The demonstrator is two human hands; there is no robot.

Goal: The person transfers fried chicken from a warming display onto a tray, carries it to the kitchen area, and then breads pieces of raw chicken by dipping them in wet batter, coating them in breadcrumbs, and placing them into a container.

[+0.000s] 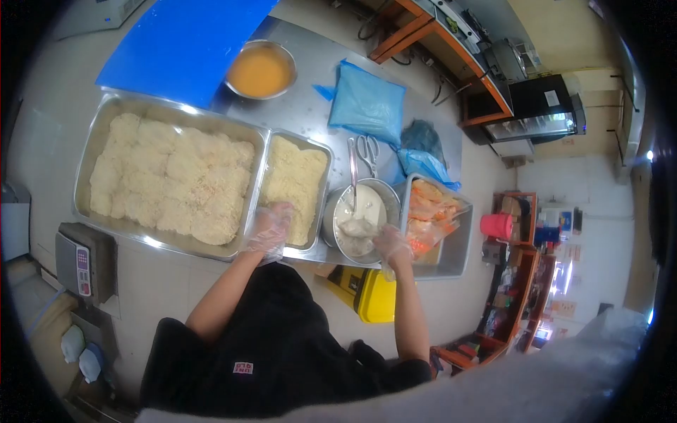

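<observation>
My left hand [270, 225], in a clear plastic glove, rests at the near left edge of a narrow metal tray of pale breadcrumbs [295, 180]. Its fingers lie loosely on the crumbs, and I see nothing held in them. My right hand [392, 245], also gloved, is at the right rim of a metal bowl [328, 224] of white batter [368, 202]. The fingers close on the edge of a batter-coated piece of food [358, 228]; its kind is hidden by the coating. A long-handled metal utensil [352, 163] leans in the bowl.
Left stands a large metal tray [258, 166] of crumbed pieces; right, a grey tub [462, 243] with bagged orange-coloured food [429, 215]. Behind are scissors [368, 151], blue bags [368, 102], an orange liquid bowl [261, 69] and a blue board [180, 46]. A yellow bin [377, 296] stands below.
</observation>
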